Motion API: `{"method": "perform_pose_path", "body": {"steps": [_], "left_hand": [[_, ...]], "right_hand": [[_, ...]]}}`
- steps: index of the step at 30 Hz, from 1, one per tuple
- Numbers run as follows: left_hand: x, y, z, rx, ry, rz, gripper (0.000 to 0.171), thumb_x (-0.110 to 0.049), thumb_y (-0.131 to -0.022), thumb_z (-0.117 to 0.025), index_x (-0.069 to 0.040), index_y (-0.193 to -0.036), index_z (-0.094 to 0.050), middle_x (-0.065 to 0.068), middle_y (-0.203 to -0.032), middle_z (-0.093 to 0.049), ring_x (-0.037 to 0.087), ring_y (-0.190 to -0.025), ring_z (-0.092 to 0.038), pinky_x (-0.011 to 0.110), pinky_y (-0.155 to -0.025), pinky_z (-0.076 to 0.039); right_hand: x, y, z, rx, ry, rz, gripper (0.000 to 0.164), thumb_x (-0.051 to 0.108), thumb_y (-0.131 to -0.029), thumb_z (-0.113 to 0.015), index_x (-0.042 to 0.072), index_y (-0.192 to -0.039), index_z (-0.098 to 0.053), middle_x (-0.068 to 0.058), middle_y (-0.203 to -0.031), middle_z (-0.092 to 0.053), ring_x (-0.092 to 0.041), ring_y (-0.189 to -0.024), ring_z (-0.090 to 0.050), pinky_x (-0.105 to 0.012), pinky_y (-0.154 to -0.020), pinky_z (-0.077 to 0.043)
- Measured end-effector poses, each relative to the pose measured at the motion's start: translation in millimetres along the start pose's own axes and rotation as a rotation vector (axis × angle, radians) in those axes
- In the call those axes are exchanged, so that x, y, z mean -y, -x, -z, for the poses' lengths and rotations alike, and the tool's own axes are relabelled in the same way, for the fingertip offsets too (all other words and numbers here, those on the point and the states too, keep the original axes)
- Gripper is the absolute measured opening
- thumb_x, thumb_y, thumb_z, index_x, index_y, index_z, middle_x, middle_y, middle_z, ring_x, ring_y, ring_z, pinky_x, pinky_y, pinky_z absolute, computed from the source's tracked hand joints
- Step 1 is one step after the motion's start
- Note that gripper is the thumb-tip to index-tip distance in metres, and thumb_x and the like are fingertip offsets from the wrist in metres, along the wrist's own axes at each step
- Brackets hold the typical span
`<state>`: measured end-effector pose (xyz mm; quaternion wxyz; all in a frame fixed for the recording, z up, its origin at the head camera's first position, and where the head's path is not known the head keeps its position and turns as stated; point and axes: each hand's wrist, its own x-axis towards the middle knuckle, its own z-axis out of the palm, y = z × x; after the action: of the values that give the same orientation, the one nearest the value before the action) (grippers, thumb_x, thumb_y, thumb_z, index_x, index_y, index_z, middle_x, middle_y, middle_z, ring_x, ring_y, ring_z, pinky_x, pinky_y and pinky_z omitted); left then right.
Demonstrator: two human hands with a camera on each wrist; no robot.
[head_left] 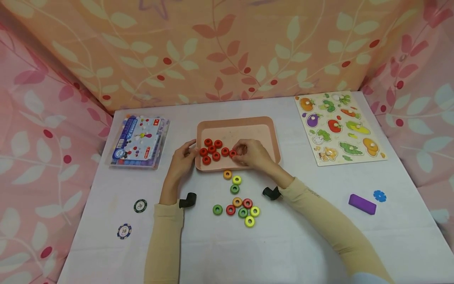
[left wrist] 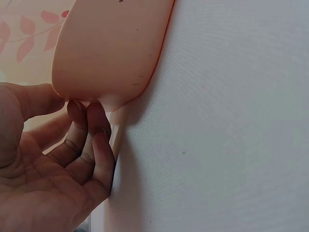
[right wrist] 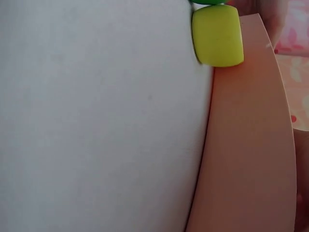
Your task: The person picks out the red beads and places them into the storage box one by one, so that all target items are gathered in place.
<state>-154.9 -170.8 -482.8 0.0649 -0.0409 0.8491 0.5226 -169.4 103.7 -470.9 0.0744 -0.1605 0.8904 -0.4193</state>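
**Inspector:** Your right hand (head_left: 252, 154) is reaching into the pink tray (head_left: 264, 125) from the near side. Its fingers are curling round a red ring (head_left: 233, 153) at the right end of the red group, pinching it just above the tray floor. That grip is nearly closed, with only the ring between thumb and fingers.

**Operator:** And my left?

**Inspector:** Your left hand (head_left: 183, 157) is resting against the tray's left near corner. In the left wrist view your fingertips (left wrist: 96, 126) are tucking under the rim of the tray (left wrist: 106, 53) where it meets the white counter (left wrist: 231, 121), thumb on the outer wall. The fingers are bending lightly round the rim, so that grip is steadying the tray.

**Operator:** Where are the other rings sitting?

**Inspector:** Seven more red rings (head_left: 212, 149) are lying close together on the left half of the tray floor. Loose rings (head_left: 238, 200) in orange, yellow, green and red are lying on the counter just in front of the tray, between your forearms. The right wrist view is showing one yellow ring (right wrist: 217, 35) standing right beside the tray's outer wall.

**Operator:** Anything else on the counter?

**Inspector:** A plastic box (head_left: 139, 141) is sitting to your left, a vegetable puzzle board (head_left: 338, 127) to your right, two poker chips (head_left: 132, 218) near left, and a purple block (head_left: 361, 204) beside a blue disc (head_left: 379, 195) near right.
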Motion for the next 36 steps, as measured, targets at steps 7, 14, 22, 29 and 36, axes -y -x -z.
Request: {"method": "perform_pose_path", "body": {"steps": [7,14,22,29,36], "left_hand": [[0.1,0.6,0.2,0.002,-0.004,-0.016,0.043,-0.025,-0.103,-0.056,-0.017,-0.145,-0.054,0.012,-0.097,-0.059,0.019,-0.077,-0.050,0.025,-0.066,-0.039],[-1.5,2.1,-0.2,0.000,0.003,-0.003,0.043,-0.025,-0.103,-0.056,-0.017,-0.145,-0.053,0.012,-0.097,-0.058,0.021,-0.080,-0.050,0.027,-0.068,-0.039],[-0.3,0.6,-1.0,-0.003,0.005,0.014,0.043,-0.025,-0.103,-0.056,-0.017,-0.145,-0.053,0.012,-0.099,-0.058,0.023,-0.084,-0.051,0.029,-0.071,-0.041],[-0.2,0.3,-0.7,0.003,0.005,0.017,0.044,-0.026,-0.103,-0.055,-0.019,-0.146,-0.052,0.012,-0.100,-0.058,0.024,-0.085,-0.051,0.030,-0.072,-0.042],[0.2,-0.3,-0.5,0.002,0.003,-0.001,0.043,-0.024,-0.103,-0.055,-0.017,-0.145,-0.053,0.013,-0.100,-0.059,0.023,-0.084,-0.051,0.030,-0.072,-0.041]], "right_hand": [[4,1,-2,0.040,-0.052,0.019,0.024,0.012,-0.083,-0.081,0.010,-0.105,-0.072,-0.002,-0.092,-0.072,-0.016,-0.076,-0.062,-0.029,-0.069,-0.049],[10,15,7,0.051,-0.075,0.094,0.019,0.012,-0.086,-0.078,0.009,-0.104,-0.073,0.000,-0.094,-0.070,-0.016,-0.079,-0.061,-0.030,-0.067,-0.050],[23,45,19,0.208,-0.122,0.208,0.024,0.009,-0.083,-0.081,0.009,-0.106,-0.074,0.002,-0.094,-0.071,-0.017,-0.078,-0.058,-0.026,-0.065,-0.047],[20,73,23,0.513,-0.023,0.147,0.023,0.014,-0.080,-0.084,0.019,-0.100,-0.076,0.006,-0.092,-0.072,-0.013,-0.073,-0.058,-0.027,-0.064,-0.048],[14,91,27,0.580,0.037,0.145,0.023,0.015,-0.077,-0.086,0.022,-0.096,-0.074,0.003,-0.088,-0.069,-0.016,-0.071,-0.056,-0.027,-0.063,-0.045]]}}
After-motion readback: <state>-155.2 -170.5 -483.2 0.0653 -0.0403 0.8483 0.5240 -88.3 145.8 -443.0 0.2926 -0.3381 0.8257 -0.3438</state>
